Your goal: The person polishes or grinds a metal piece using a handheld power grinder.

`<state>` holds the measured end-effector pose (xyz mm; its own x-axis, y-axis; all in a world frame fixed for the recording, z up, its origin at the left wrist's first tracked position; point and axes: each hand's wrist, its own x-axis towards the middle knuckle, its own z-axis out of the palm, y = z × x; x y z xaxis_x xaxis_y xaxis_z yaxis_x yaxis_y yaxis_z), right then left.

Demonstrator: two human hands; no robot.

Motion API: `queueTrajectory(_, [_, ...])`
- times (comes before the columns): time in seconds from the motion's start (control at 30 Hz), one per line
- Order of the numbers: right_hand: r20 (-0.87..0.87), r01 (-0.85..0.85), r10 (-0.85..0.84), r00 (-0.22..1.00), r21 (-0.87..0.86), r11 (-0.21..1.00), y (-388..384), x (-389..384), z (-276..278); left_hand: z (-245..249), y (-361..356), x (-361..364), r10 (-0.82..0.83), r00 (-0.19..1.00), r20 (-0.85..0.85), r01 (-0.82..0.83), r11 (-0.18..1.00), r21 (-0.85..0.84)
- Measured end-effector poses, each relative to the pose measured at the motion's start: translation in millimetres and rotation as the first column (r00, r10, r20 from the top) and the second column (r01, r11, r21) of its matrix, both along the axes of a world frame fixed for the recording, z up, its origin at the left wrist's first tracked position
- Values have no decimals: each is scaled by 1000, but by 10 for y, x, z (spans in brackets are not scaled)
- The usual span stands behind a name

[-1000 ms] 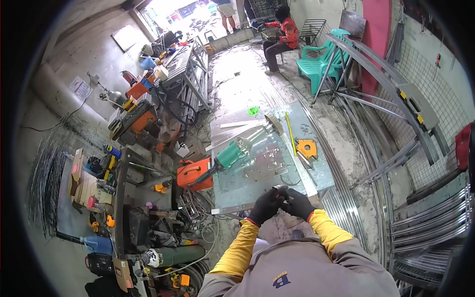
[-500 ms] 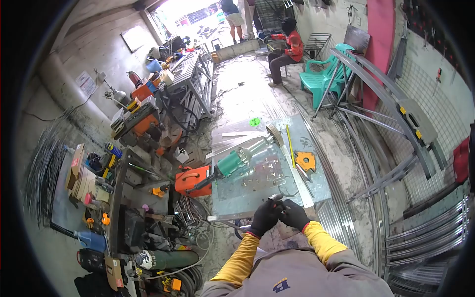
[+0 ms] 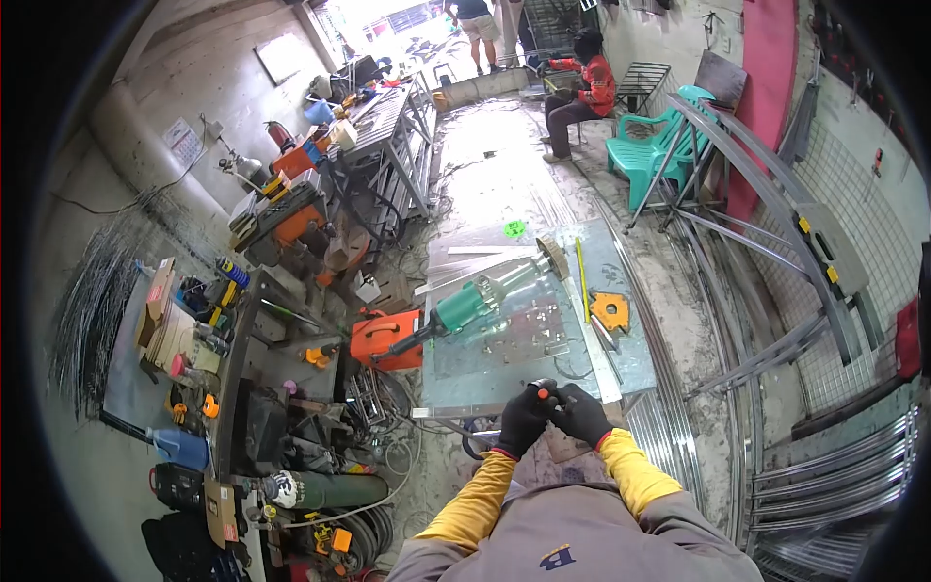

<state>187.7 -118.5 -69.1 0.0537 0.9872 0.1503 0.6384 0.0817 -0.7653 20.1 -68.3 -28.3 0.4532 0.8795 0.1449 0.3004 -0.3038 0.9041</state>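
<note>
Both hands wear black gloves and meet in front of my chest, just off the near edge of the metal-topped table [image 3: 465,383]. My left hand [image 3: 525,419] is closed around a small object with an orange-red tip [image 3: 543,393], too small to name. Beside it, my right hand [image 3: 582,415] has its fingers pressed together against the left one; what they hold is hidden. On the table lie a green power tool [image 3: 465,308] with a round brush head [image 3: 552,257], a yellow strip [image 3: 582,279], an orange magnet-like square [image 3: 610,310] and a flat metal bar [image 3: 593,354].
An orange case [image 3: 386,339] sits left of the table. Tool-laden shelves [image 3: 233,378] and a gas cylinder [image 3: 330,488] stand farther left. At right are a green chair [image 3: 655,155], a curved metal frame [image 3: 766,194] and metal tubes [image 3: 834,485]. A seated person [image 3: 582,92] is beyond.
The view has shifted, so the room appears slightly farther right. The orange-red tip now shows at my left hand. Both hands remain together.
</note>
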Motion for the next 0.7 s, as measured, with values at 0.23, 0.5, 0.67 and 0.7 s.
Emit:
queueTrajectory(0.23, [0, -15, 15, 1000, 114, 993, 5, 20, -94, -147, -89, 90, 211, 977, -36, -207, 974, 94])
queueTrajectory(0.5, [-16, -3, 4, 1000, 61, 998, 31, 7, -102, -160, -18, -24, 76, 995, -58, -73, 996, 52])
queueTrajectory(0.67, [1, -27, 27, 1000, 11, 1000, 47, 29, -50, -128, -52, 34, 173, 973, -153, -152, 978, 143])
queueTrajectory(0.7, [-3, -25, 25, 1000, 15, 1000, 48, 27, -42, -157, -52, 38, 201, 970, -136, -175, 967, 183])
